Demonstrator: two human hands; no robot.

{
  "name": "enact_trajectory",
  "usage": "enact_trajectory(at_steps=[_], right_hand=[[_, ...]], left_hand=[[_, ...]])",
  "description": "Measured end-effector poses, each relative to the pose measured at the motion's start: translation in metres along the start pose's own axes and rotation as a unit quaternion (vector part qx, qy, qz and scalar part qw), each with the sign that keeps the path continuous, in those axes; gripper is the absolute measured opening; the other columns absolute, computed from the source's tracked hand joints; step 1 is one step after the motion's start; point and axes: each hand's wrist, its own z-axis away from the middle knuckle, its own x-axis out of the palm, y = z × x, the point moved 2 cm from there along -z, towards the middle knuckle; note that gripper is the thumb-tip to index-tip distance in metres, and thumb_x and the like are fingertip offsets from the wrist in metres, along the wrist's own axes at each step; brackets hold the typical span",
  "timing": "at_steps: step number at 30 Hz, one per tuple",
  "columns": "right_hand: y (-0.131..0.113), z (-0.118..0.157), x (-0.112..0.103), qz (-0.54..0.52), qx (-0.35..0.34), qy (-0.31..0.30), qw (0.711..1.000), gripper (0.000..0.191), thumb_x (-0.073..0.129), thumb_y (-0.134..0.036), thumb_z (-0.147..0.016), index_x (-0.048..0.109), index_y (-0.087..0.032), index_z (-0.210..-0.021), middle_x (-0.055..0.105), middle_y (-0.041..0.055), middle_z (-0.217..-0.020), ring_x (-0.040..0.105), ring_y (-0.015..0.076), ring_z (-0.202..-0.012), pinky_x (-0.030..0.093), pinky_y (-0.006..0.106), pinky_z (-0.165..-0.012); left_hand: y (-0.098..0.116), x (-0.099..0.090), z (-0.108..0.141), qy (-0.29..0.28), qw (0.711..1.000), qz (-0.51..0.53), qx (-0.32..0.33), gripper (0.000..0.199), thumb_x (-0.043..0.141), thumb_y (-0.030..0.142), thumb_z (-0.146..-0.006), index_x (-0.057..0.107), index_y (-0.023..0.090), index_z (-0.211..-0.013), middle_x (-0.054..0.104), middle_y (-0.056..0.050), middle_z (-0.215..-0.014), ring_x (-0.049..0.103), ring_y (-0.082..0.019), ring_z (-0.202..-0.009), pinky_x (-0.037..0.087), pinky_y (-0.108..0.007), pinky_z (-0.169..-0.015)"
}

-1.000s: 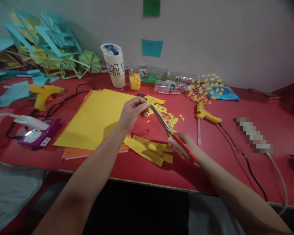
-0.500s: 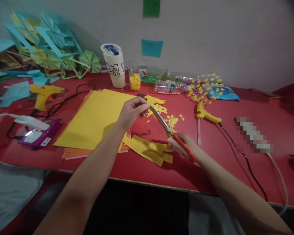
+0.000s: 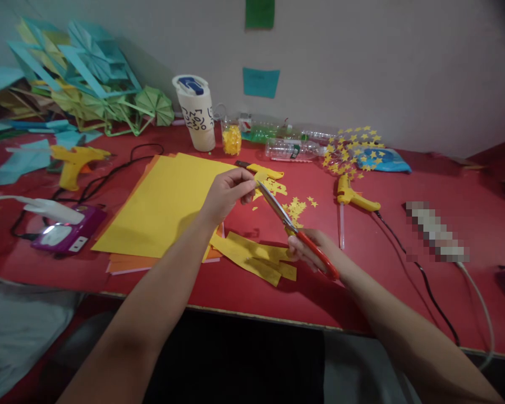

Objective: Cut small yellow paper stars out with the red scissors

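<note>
In my right hand (image 3: 311, 249) is a pair of scissors (image 3: 284, 216) with red handles, its blades pointing up and left. My left hand (image 3: 231, 191) is closed in a pinch at the blade tips, on a small yellow piece of paper (image 3: 257, 184) that mostly hides behind the fingers. Beyond the blades lie yellow paper scraps (image 3: 275, 188) and a little pile of cut paper stars (image 3: 295, 210). Yellow paper strips (image 3: 252, 255) spread on the red table below my hands. A stack of yellow sheets (image 3: 151, 205), orange ones under it, lies left of them.
A yellow glue gun (image 3: 356, 196) with a cord lies to the right, another glue gun (image 3: 76, 163) to the left near a purple power strip (image 3: 69, 233). At the back stand a white tumbler (image 3: 197, 115), a cup of yellow pieces (image 3: 232, 139), plastic bottles (image 3: 292, 150) and star sprays (image 3: 353, 148).
Hardly anything differs. My left fingers have shifted very slightly at the scissor tips, and the scissors stay in almost the same place.
</note>
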Motion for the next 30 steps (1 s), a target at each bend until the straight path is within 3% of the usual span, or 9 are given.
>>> enact_trajectory(at_steps=[8,15,26,30], right_hand=[[0.0030,-0.0017,-0.0005,0.000,0.011,0.002,1.000,0.047,0.064,-0.063,-0.067,0.047,-0.020,-0.060,0.048,-0.0044,-0.045,0.040,0.0068,-0.031,0.028,0.020,-0.030],[0.0005,-0.0009,0.0025,-0.030,0.002,0.008,1.000,0.046,0.064,-0.061,-0.069,0.041,-0.022,-0.057,0.035,-0.0109,-0.032,0.038,0.0067,-0.029,0.049,0.027,-0.050],[0.0064,-0.0023,-0.0002,0.003,-0.003,-0.001,1.000,0.047,0.059,-0.064,-0.072,0.046,-0.020,-0.061,0.040,-0.0080,-0.038,0.035,0.0060,-0.030,0.033,0.022,-0.037],[0.0056,-0.0025,-0.0008,0.017,-0.015,-0.008,1.000,0.048,0.057,-0.066,-0.071,0.046,-0.020,-0.061,0.043,-0.0067,-0.041,0.035,0.0055,-0.031,0.035,0.023,-0.038]], left_hand=[[-0.0016,-0.0008,-0.0014,0.000,1.000,0.005,-0.006,0.011,0.060,0.024,-0.069,0.058,0.016,-0.063,0.053,0.003,-0.051,0.048,-0.005,-0.045,0.040,-0.019,-0.046],[-0.0053,0.0018,-0.0002,-0.018,0.999,0.029,-0.034,0.013,0.063,0.026,-0.069,0.059,0.015,-0.063,0.057,0.002,-0.056,0.049,-0.005,-0.047,0.041,-0.019,-0.046],[-0.0060,0.0009,-0.0002,-0.005,0.999,0.041,-0.031,0.010,0.060,0.024,-0.069,0.059,0.016,-0.063,0.054,0.003,-0.053,0.047,-0.005,-0.044,0.039,-0.020,-0.045],[-0.0055,0.0002,-0.0004,-0.008,0.998,0.046,-0.034,0.010,0.060,0.022,-0.069,0.059,0.016,-0.061,0.053,0.003,-0.052,0.047,-0.005,-0.044,0.039,-0.019,-0.044]])
